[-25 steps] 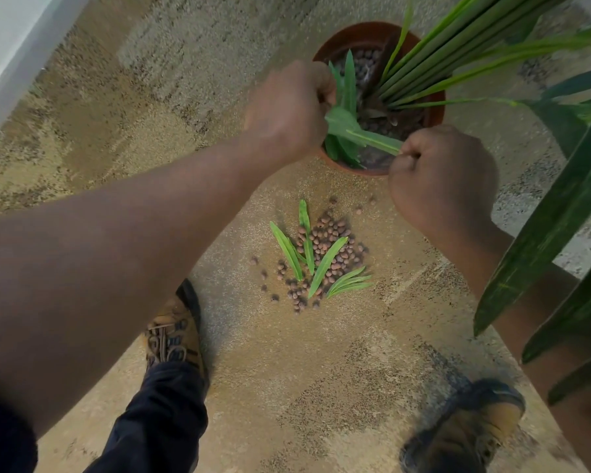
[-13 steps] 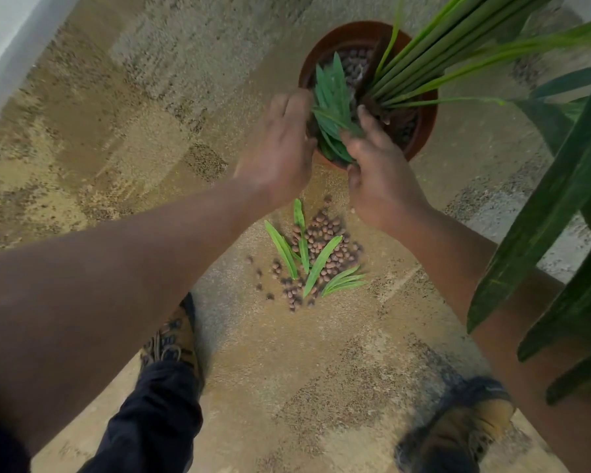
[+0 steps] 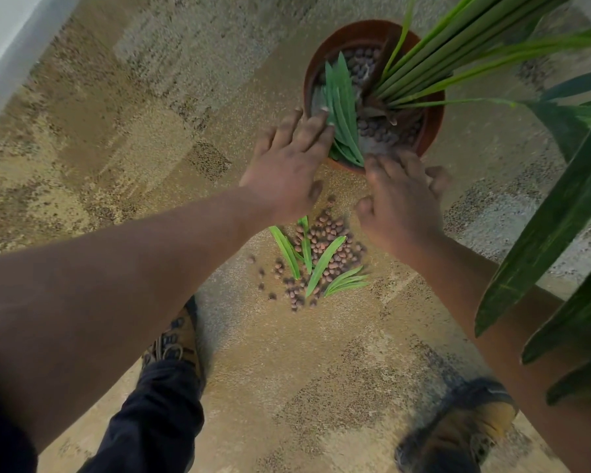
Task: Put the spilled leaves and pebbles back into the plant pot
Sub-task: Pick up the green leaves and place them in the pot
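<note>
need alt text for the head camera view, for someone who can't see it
Two bare hands, left hand and right hand, are open over the near rim of a brown plant pot where loose leaves lie. Below them, spilled pebbles and several green leaves remain on the speckled floor.

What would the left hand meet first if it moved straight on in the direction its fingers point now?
The left hand points up-right toward the plant pot. Its fingertips already seem to be at the loose leaves lying inside the rim, so it would meet those first, then the pebbles in the pot. Depth is hard to judge.
</note>
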`<action>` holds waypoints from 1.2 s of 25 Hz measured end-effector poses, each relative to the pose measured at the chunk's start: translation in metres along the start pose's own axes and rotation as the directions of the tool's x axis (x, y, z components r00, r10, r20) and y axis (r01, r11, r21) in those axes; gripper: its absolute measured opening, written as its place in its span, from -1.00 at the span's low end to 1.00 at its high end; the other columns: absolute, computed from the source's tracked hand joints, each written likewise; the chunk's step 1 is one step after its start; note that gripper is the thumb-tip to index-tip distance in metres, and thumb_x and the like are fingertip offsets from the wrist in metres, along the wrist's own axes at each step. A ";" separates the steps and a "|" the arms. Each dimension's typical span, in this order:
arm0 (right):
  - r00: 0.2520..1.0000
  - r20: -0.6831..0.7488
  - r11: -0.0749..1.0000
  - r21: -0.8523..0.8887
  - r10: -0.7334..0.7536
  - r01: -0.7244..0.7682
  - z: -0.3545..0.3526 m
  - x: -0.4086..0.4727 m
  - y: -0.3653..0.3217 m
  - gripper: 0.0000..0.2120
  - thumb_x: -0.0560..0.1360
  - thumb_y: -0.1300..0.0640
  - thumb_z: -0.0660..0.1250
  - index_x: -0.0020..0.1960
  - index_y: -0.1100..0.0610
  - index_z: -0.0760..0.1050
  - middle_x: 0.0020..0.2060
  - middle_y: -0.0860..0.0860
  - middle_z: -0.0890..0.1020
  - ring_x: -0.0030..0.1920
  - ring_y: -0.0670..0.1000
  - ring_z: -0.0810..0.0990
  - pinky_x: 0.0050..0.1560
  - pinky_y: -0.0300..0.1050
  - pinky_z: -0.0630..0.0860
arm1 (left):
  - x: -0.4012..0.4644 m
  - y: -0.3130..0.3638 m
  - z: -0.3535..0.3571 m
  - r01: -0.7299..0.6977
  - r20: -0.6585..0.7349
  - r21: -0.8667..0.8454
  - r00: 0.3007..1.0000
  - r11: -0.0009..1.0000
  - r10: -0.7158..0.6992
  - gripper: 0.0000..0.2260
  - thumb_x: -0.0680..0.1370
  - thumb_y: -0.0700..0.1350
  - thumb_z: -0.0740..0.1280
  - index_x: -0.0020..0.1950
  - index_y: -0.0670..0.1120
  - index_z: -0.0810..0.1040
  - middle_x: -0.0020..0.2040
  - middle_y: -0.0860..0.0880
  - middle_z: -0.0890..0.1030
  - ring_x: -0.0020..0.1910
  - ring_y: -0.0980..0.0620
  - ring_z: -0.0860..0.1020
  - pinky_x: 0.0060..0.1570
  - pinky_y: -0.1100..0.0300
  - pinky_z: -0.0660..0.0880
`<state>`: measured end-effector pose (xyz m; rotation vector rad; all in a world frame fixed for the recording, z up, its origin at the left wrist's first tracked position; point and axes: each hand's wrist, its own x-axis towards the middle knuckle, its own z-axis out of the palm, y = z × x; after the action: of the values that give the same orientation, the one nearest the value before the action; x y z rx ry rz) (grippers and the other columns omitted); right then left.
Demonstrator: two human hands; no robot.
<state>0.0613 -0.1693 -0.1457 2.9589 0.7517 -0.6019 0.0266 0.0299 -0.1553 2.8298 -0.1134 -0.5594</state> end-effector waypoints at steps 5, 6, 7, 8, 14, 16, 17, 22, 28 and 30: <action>0.994 -0.104 0.995 0.092 -0.025 0.035 -0.006 0.004 -0.003 -0.49 0.44 0.07 0.22 0.40 0.04 0.36 0.37 0.02 0.44 0.42 0.13 0.35 0.27 0.22 0.22 | -0.009 -0.002 0.012 -0.015 0.024 -0.036 1.000 0.999 0.016 -0.12 0.56 0.00 0.38 0.66 0.00 -0.18 0.67 -0.04 -0.23 0.63 -0.27 -0.07 0.51 -0.28 0.00; 0.992 -0.119 0.994 0.101 -0.035 0.048 -0.005 0.004 -0.003 -0.54 0.44 0.07 0.21 0.34 0.03 0.41 0.30 0.01 0.49 0.35 0.11 0.40 0.25 0.20 0.23 | -0.012 -0.001 0.014 -0.022 0.022 -0.040 1.000 0.999 0.023 -0.12 0.55 -0.02 0.38 0.65 0.01 -0.17 0.66 -0.05 -0.21 0.62 -0.28 -0.04 0.50 -0.28 0.04; 0.994 -0.101 0.993 0.102 -0.050 0.060 -0.003 0.003 -0.004 -0.57 0.45 0.06 0.21 0.31 0.04 0.44 0.27 0.00 0.52 0.33 0.11 0.42 0.25 0.20 0.24 | -0.015 -0.001 0.017 -0.031 0.014 -0.042 0.999 0.999 0.032 -0.13 0.54 -0.05 0.38 0.65 0.01 -0.16 0.66 -0.07 -0.19 0.61 -0.30 0.01 0.49 -0.28 0.07; 0.996 -0.075 0.993 0.103 -0.052 0.060 -0.002 0.002 -0.004 -0.57 0.46 0.07 0.22 0.32 0.05 0.45 0.27 0.01 0.53 0.34 0.11 0.41 0.26 0.20 0.24 | -0.020 0.000 0.019 -0.041 0.000 -0.049 0.999 0.998 0.041 -0.15 0.53 -0.09 0.36 0.65 0.01 -0.12 0.66 -0.11 -0.14 0.60 -0.33 0.07 0.48 -0.27 0.10; 0.990 -0.121 0.960 0.261 -0.072 0.102 0.019 -0.028 -0.014 -0.72 0.47 0.11 0.21 0.17 0.05 0.49 0.02 -0.01 0.55 0.09 0.10 0.54 0.18 0.17 0.43 | -0.057 -0.010 0.050 0.316 0.228 -0.327 0.941 0.891 -0.250 -0.60 0.47 -0.24 0.39 0.25 -0.03 0.39 0.33 -0.13 0.32 0.30 -0.17 0.36 0.29 -0.13 0.51; 0.972 0.230 0.918 0.393 -0.053 -0.043 0.042 -0.042 -0.020 -0.62 0.54 0.10 0.26 0.35 -0.02 0.46 0.19 0.01 0.59 0.12 0.08 0.58 0.28 0.26 0.44 | -0.062 -0.011 0.063 0.623 0.543 -0.453 0.760 0.638 -0.356 -0.60 0.51 -0.30 0.40 0.31 -0.03 0.51 0.48 -0.15 0.28 0.35 -0.18 0.40 0.08 0.11 0.63; 0.911 0.411 0.876 0.446 -0.018 -0.184 0.053 -0.048 -0.021 -0.51 0.56 0.10 0.29 0.47 -0.08 0.37 0.37 0.06 0.50 0.15 0.08 0.57 0.30 0.29 0.43 | -0.064 -0.009 0.067 0.694 0.633 -0.489 0.699 0.528 -0.333 -0.57 0.53 -0.34 0.38 0.35 -0.02 0.52 0.55 -0.18 0.23 0.31 -0.13 0.44 -0.17 0.34 0.61; 0.770 0.638 0.757 0.515 -0.026 -0.401 0.089 -0.052 -0.025 -0.28 0.56 0.21 0.33 0.60 -0.14 0.10 0.62 0.04 0.00 0.45 0.19 0.36 0.38 0.35 0.41 | -0.069 0.005 0.076 0.775 0.678 -0.552 0.632 0.308 -0.375 -0.47 0.57 -0.27 0.38 0.53 -0.04 0.39 0.57 -0.19 0.18 0.45 -0.27 0.38 0.37 0.01 0.38; 0.901 0.434 0.865 0.446 0.016 -0.230 0.086 -0.049 -0.023 -0.52 0.59 0.20 0.30 0.50 0.13 0.37 0.47 0.12 0.40 0.40 0.17 0.44 0.38 0.24 0.42 | -0.070 0.005 0.070 0.713 0.546 -0.638 0.684 0.289 -0.483 -0.63 0.60 -0.22 0.38 0.41 -0.16 0.51 0.41 -0.17 0.52 0.26 -0.10 0.56 0.14 0.23 0.38; 0.927 0.374 0.836 0.512 -0.010 -0.198 0.083 -0.053 -0.018 -0.58 0.58 0.24 0.33 0.43 0.21 0.45 0.35 0.17 0.52 0.27 0.14 0.56 0.31 0.09 0.54 | -0.073 0.002 0.066 0.687 0.474 -0.658 0.696 0.309 -0.539 -0.83 0.60 -0.24 0.40 0.19 -0.13 0.62 0.20 -0.11 0.65 0.14 -0.03 0.61 0.02 0.40 0.45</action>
<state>-0.0200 -0.1880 -0.2016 3.1639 0.4427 -1.5351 -0.0667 0.0220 -0.1875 1.7823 1.0195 -0.7402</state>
